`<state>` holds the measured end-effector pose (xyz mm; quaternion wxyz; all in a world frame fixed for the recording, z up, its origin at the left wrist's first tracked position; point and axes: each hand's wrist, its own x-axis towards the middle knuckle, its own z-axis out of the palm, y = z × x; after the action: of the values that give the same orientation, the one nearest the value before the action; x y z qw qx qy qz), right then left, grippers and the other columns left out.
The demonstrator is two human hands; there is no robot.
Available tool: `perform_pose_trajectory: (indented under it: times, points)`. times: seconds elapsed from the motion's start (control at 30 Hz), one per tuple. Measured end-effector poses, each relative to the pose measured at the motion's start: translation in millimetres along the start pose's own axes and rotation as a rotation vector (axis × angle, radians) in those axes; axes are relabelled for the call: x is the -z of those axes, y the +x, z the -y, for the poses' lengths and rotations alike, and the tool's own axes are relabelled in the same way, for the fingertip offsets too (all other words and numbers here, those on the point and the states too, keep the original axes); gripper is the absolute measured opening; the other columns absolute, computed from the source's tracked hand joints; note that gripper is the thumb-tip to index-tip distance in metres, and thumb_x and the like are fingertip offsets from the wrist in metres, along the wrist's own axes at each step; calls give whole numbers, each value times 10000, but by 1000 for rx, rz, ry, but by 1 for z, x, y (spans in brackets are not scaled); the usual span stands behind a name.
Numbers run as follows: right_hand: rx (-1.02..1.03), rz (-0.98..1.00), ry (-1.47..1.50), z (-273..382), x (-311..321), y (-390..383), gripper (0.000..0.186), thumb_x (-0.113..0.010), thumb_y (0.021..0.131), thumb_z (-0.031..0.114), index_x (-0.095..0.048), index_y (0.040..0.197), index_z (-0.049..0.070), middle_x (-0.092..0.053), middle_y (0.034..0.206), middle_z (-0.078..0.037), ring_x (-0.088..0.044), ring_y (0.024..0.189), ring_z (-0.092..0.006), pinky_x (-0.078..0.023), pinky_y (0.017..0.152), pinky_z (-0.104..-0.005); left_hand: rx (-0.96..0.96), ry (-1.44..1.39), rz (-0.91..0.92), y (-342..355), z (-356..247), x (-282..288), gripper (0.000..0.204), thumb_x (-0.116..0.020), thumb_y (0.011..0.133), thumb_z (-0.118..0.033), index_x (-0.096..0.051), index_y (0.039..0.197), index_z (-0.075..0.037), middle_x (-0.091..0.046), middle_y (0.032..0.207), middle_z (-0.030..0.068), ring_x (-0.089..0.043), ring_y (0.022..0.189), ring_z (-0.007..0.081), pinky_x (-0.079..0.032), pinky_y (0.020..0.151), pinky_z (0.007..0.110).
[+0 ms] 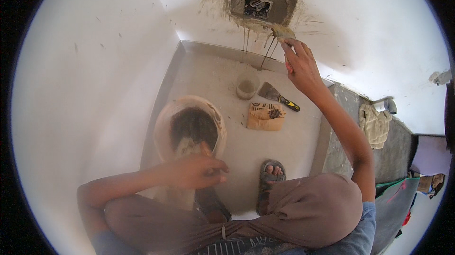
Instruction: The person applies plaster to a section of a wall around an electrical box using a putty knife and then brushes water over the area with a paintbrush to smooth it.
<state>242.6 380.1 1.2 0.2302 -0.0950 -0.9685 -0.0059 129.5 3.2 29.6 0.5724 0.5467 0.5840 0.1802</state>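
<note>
My right hand (303,67) is closed on a brush with pale tan, wet-looking bristles (283,32), held against the wall. The bristles touch the lower edge of a dark grey mortar patch (280,10). That patch surrounds a recessed electrical box (257,8) with wires inside, and dark drips run down beneath it. My left hand (201,167) hovers by the near rim of a pale bucket (222,127), fingers loosely curled and apart, with nothing seen in them. Pale grey material lies at the bottom of the bucket's dark inside.
Beyond the bucket stand a translucent cup (247,86) with greyish contents, a putty knife (279,96) with a black-yellow handle, and a folded brown paper packet (265,116). At right, a cloth (374,126) hangs over a grey ledge beside a pipe end (386,106). My sandalled feet are near.
</note>
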Motion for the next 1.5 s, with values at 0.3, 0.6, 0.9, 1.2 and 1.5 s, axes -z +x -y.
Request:
perform_pose_trajectory:
  times: [0.3, 0.6, 0.9, 1.2, 1.5]
  points:
    - [155, -26, 459, 60, -38, 84, 439, -617, 821, 26, -581, 1257, 46, -625, 1091, -184, -603, 1038, -389, -472, 917, -492, -20, 75, 5, -1, -3, -4, 388, -583, 1010, -355, -644, 1203, -24, -713, 991, 198, -655, 1056, 374, -438, 981, 461]
    - [284, -470, 179, 68, 37, 148, 296, -649, 808, 54, -613, 1099, 13, -590, 1162, -176, -575, 1078, -395, -480, 937, -505, -64, 42, -17, -7, -4, -3, 423, -596, 1020, -337, -624, 1243, 22, -710, 1027, 197, -711, 887, 300, -574, 818, 392]
    - [246, 9, 186, 75, -104, 80, 184, -635, 811, 46, -596, 987, 14, -540, 1269, -191, -505, 1229, -392, -449, 997, -500, -52, 23, 5, -13, -5, 0, 424, -596, 1019, -333, -623, 1241, 27, -710, 1016, 191, -716, 891, 293, -576, 814, 392]
    - [15, -474, 397, 58, 18, 137, 233, -662, 895, 15, -694, 1123, 54, -696, 1122, -162, -688, 1049, -314, -535, 911, -391, -132, 47, -36, -17, 6, -2, 411, -589, 1017, -327, -632, 1225, 25, -707, 998, 195, -708, 886, 308, -566, 797, 399]
    - [22, -573, 430, 17, -46, 124, 194, -698, 876, 60, -672, 1067, 41, -695, 944, -137, -690, 884, -313, -539, 805, -372, -119, 62, -10, -7, 5, -3, 416, -599, 1008, -346, -641, 1204, 19, -702, 980, 195, -697, 862, 321, -549, 796, 415]
